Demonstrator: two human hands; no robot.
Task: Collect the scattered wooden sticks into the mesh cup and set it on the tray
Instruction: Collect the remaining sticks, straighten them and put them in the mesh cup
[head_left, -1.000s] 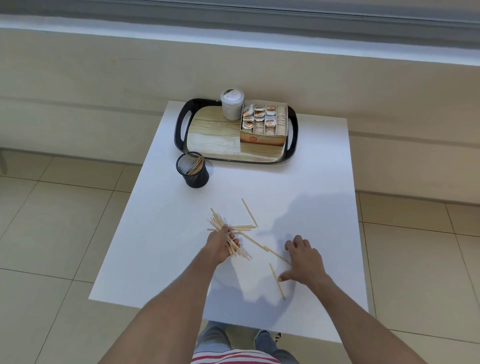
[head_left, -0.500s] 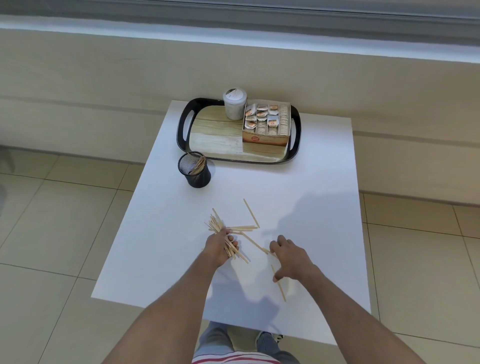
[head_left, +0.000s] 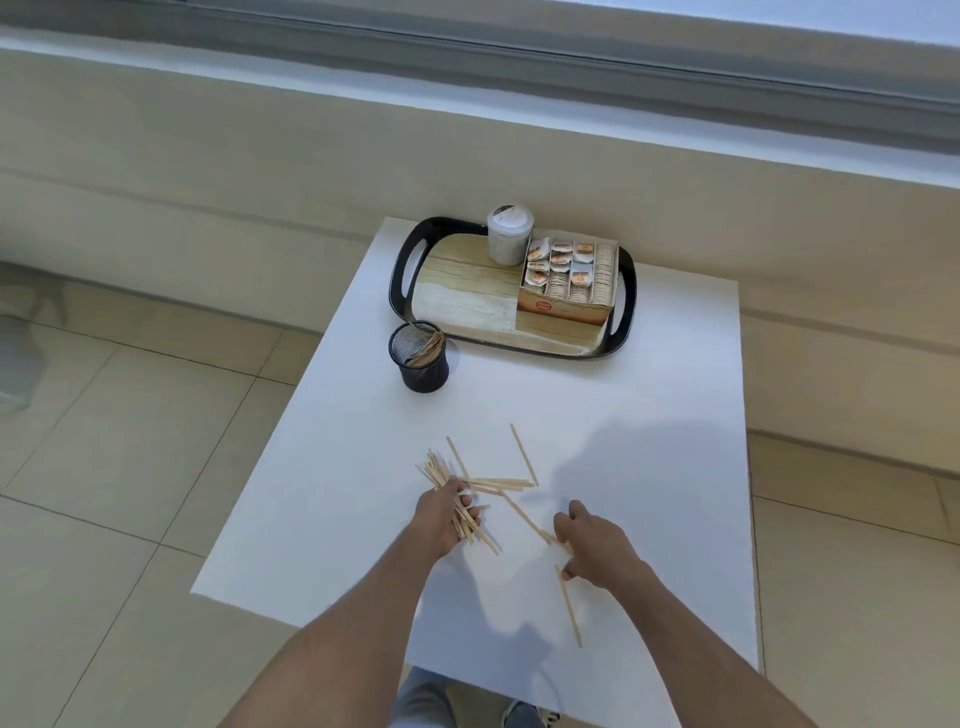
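My left hand (head_left: 448, 514) grips a bundle of wooden sticks (head_left: 435, 473) that fans out past my fingers on both sides. Loose wooden sticks (head_left: 523, 454) lie scattered on the white table (head_left: 649, 415) between and beyond my hands. My right hand (head_left: 597, 548) rests over the end of a long loose stick (head_left: 522, 514), fingers curled at it; another stick (head_left: 570, 608) lies just below that hand. The black mesh cup (head_left: 420, 358) stands upright with several sticks inside, just in front of the black-rimmed wooden tray (head_left: 467, 291).
On the tray stand a white lidded jar (head_left: 509, 235) and a cardboard box of sachets (head_left: 569, 283). The table's near edge runs just under my forearms. Tiled floor surrounds the table, and a low wall runs behind it.
My right hand has slid left toward the long loose stick and its fingers have curled at it. My left hand keeps its bundle in about the same place.
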